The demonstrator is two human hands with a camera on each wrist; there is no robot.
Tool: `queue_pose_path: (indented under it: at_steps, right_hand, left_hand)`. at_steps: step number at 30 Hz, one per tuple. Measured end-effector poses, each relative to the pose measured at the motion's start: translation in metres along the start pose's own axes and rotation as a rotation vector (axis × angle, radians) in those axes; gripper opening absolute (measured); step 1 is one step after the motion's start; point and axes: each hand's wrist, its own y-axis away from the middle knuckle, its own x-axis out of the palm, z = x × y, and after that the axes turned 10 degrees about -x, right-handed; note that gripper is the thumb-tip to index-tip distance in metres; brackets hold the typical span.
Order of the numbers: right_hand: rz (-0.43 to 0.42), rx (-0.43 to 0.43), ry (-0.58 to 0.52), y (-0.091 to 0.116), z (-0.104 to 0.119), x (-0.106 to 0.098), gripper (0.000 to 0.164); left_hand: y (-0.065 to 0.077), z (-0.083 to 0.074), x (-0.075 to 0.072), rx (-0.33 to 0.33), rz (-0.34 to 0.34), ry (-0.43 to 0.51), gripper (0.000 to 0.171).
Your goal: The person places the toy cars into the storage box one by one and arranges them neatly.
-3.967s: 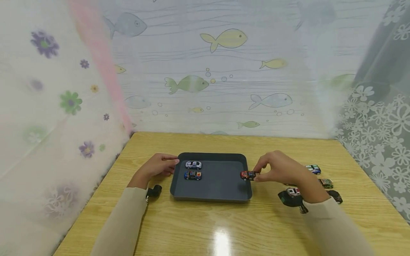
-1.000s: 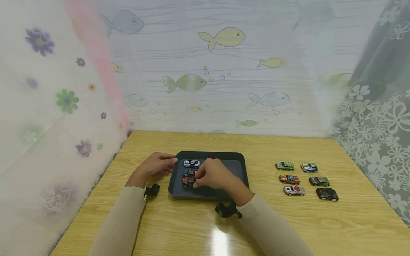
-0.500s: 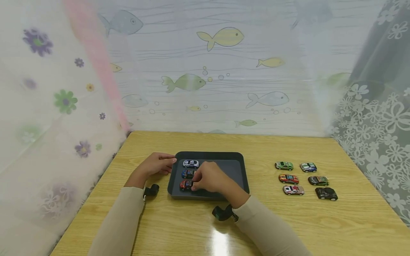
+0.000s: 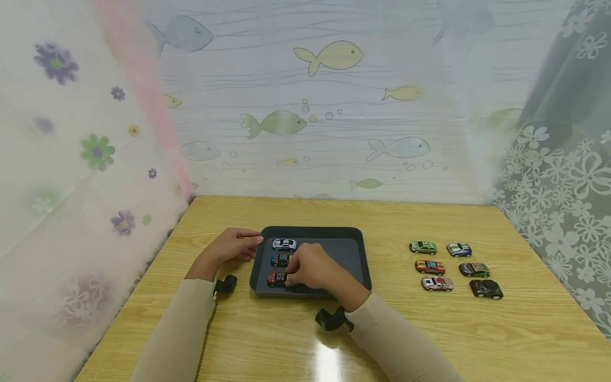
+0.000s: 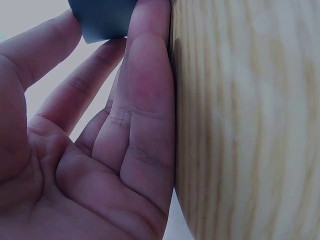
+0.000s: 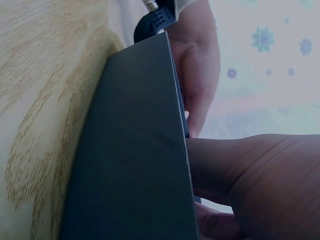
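Observation:
My right hand [image 4: 315, 268] pinches the rear of a red and black toy car [image 4: 276, 279] between thumb and fingers, low inside the dark grey tray [image 4: 334, 293]. A blue toy car [image 4: 279, 260] and a white toy car [image 4: 284, 244] stand behind it along the tray's left side, all pointing left. At the tray's left rim, my left hand [image 4: 233, 248] has its thumb tip on the edge. The left wrist view shows its straight fingers [image 5: 145, 95] lying along the table against the tray wall [image 5: 102, 22]. In the right wrist view, the tray wall hides the held car and fingertips.
Several toy cars stand in two columns on the wooden table [image 4: 391, 329] at the right, among them a green car [image 4: 423, 247], a red-orange car [image 4: 430, 267] and a black car [image 4: 486, 289]. A fish-print curtain [image 4: 286, 159] hangs behind the table.
My right hand has carried the red and black car from the tray's right rim to its left side, then nearer the front wall. The left hand keeps its place at the rim.

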Motion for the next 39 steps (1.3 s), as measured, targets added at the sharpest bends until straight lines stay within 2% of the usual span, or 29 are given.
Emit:
queue_pose_path:
  at_steps: [24,32,39]
  right_hand:
    - [0.026,0.023,-0.003,0.002,0.001,-0.005,0.015]
    - [-0.029,0.034,-0.028,0.011,0.002,-0.028,0.023]
    - [-0.074,0.076,0.009,0.03,-0.001,-0.06,0.02]
  left_hand:
    - [0.001,-0.002,0.001,-0.001,-0.004,-0.004,0.06]
    - [0.0,0.0,0.0,0.005,-0.007,-0.005,0.059]
    - [0.0,-0.001,0.0,0.008,-0.011,-0.007,0.058]
